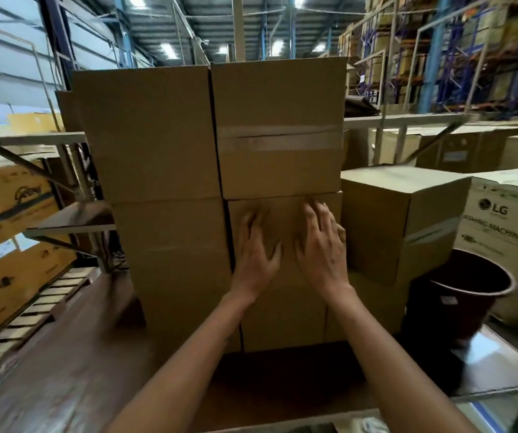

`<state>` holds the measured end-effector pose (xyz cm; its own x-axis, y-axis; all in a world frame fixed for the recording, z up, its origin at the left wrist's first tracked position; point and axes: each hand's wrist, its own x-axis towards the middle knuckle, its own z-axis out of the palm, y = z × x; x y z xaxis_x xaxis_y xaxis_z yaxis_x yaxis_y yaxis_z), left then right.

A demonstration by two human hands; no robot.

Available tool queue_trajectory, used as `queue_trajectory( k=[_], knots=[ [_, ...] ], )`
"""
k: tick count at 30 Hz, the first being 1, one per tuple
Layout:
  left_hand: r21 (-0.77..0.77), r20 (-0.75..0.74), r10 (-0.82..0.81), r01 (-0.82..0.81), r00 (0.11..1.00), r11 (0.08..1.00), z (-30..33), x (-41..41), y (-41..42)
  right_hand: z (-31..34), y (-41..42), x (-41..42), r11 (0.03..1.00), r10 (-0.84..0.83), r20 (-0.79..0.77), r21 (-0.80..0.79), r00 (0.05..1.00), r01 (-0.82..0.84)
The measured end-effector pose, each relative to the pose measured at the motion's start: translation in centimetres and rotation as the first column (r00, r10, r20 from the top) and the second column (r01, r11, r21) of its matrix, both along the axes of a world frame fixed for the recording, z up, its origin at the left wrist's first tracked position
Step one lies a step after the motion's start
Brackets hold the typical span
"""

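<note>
A stack of plain brown cardboard boxes fills the middle of the head view, two columns wide. My left hand (256,251) and my right hand (323,245) lie side by side, fingers spread and fairly straight, against the front face of the middle box (282,214) in the right column. Above that box sits a taped box (279,129). The fingertips are blurred by motion. Neither hand holds anything.
A lower cardboard box (401,220) stands to the right of the stack, then a white LG washing-machine carton (501,232) and a dark round bucket (457,295). Metal shelves with printed cartons (7,198) line the left. A brown surface (64,370) lies in front.
</note>
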<state>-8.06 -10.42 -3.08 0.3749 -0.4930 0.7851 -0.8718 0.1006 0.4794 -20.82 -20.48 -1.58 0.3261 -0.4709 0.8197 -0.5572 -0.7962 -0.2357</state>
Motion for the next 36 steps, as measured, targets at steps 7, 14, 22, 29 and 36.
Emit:
queue_trajectory(
  k=[7,14,22,29,36],
  knots=[
    [0.062,0.001,-0.15,0.15,0.989,0.987,-1.2,-7.5,-5.4,-1.8,-4.1,-6.9,0.991,0.063,0.129,0.11,0.99,-0.077],
    [0.058,-0.102,-0.157,0.163,0.982,0.985,-2.5,-15.2,-12.3,-2.8,-9.8,-14.1,0.982,0.119,0.148,0.126,0.982,-0.138],
    [0.098,-0.27,0.049,-0.023,0.962,0.995,-3.9,-22.2,-18.8,-4.4,-16.3,-20.7,0.963,0.244,0.184,0.069,0.952,-0.26],
    [0.093,-0.296,0.2,-0.18,0.934,0.979,-3.8,-24.0,-21.2,-5.5,-19.4,-22.3,0.908,0.391,-0.032,0.18,0.92,-0.379],
    [0.194,-0.31,0.387,-0.341,0.868,0.92,-3.6,-20.0,-19.7,-4.7,-21.5,-22.7,0.93,0.335,0.0,0.163,0.942,-0.33]
  ],
)
